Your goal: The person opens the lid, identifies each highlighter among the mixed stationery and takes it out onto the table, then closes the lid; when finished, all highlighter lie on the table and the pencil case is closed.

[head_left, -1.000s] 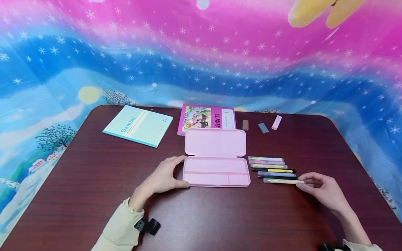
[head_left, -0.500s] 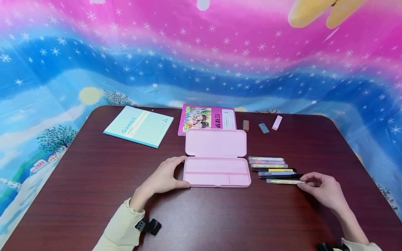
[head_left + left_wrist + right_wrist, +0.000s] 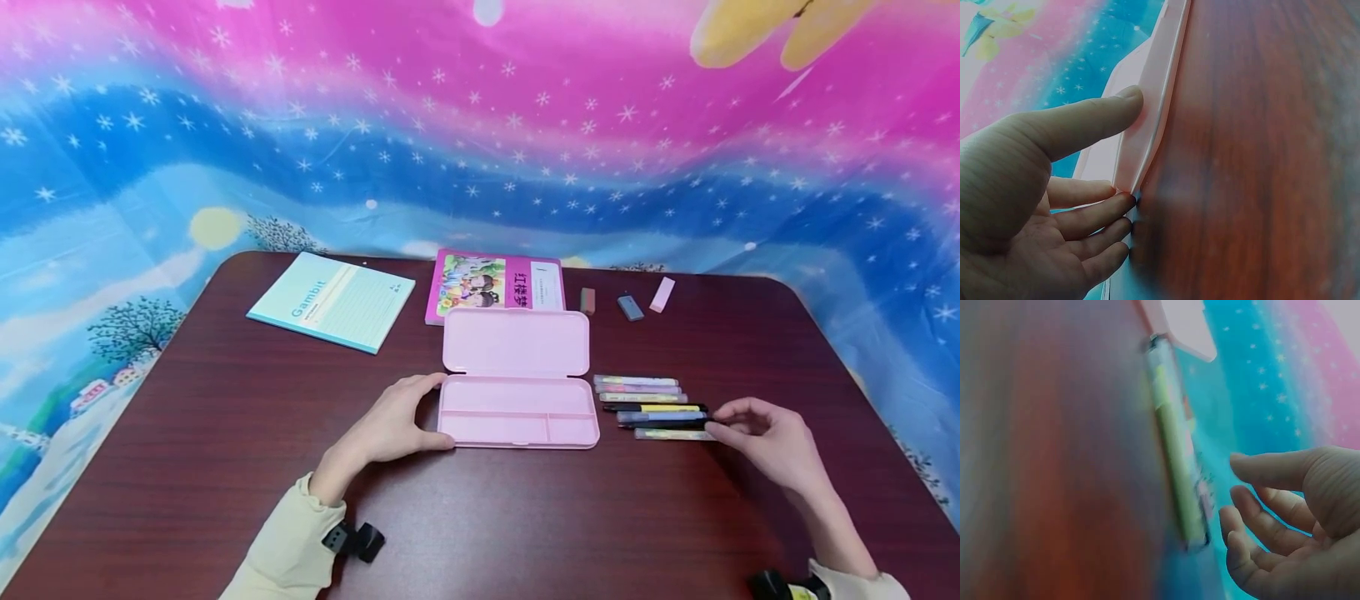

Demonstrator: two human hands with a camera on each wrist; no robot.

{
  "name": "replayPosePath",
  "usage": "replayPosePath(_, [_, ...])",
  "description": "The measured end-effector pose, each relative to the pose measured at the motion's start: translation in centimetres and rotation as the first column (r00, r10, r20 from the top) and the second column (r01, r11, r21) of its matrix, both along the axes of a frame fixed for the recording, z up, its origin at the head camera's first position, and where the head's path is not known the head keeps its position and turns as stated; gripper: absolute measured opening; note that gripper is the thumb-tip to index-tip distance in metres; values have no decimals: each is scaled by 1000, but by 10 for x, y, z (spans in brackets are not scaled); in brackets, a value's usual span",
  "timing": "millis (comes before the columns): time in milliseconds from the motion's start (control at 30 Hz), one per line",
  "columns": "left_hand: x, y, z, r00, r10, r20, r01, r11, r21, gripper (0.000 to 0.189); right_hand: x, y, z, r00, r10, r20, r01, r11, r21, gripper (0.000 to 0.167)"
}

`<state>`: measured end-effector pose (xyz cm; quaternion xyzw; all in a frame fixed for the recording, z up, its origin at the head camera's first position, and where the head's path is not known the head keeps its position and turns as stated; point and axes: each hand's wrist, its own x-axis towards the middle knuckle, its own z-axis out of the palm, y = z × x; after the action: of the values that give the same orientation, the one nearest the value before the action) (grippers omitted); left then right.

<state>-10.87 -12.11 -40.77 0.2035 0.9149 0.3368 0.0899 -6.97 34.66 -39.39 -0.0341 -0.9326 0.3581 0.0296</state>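
Observation:
An open pink pencil case [image 3: 517, 392] lies in the middle of the table, lid tipped back, its compartments bare. My left hand [image 3: 393, 421] holds the case's left end, thumb on the front corner and fingers at the back corner. In the left wrist view, the thumb [image 3: 1094, 122] touches the pink wall. Several pens lie in a row right of the case. My right hand [image 3: 772, 437] hovers at their right ends, thumb and fingers apart. Nearest it are a black pen [image 3: 660, 423] and a pale yellow-green pen [image 3: 670, 435]. The right wrist view shows the right hand [image 3: 1291, 519] with nothing between its fingers.
A light-blue notebook [image 3: 333, 302] lies at the back left. Behind the lid is a pink book [image 3: 495, 279], partly covered. A brown-green eraser [image 3: 587, 301], a blue eraser [image 3: 630, 307] and a pink eraser [image 3: 662, 294] lie at the back right. A printed cloth hangs beyond the table.
My right hand pinched the yellow-green pen, shifted it slightly right and toward me, then let go and moved up a little toward the black pen. My left hand stays at the case.

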Motion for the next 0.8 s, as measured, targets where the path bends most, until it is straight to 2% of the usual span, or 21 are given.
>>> replayPosePath(100, [0,-1,1,1000,-1,0,1,1000,-4,83,-12,-15,5,999,38,-11,-39,995,-92,29])
replayPosePath(400, [2,-1,2,1000,13,4,-13,1000,-6,83,-57,-74,15,988,154,-16,-153,955,-252,37])
replayPosePath(600, [1,0,0,1000,15,0,-15,1000,-6,83,-88,-104,20,982,180,50,-148,913,-380,43])
replayPosePath(733, [1,1,0,1000,12,4,-12,1000,-6,83,-101,-115,15,987,151,53,-118,911,-394,42])
replayPosePath(800, [1,2,1,1000,13,8,-13,1000,-6,83,-105,-120,13,991,123,54,-94,919,-382,42])
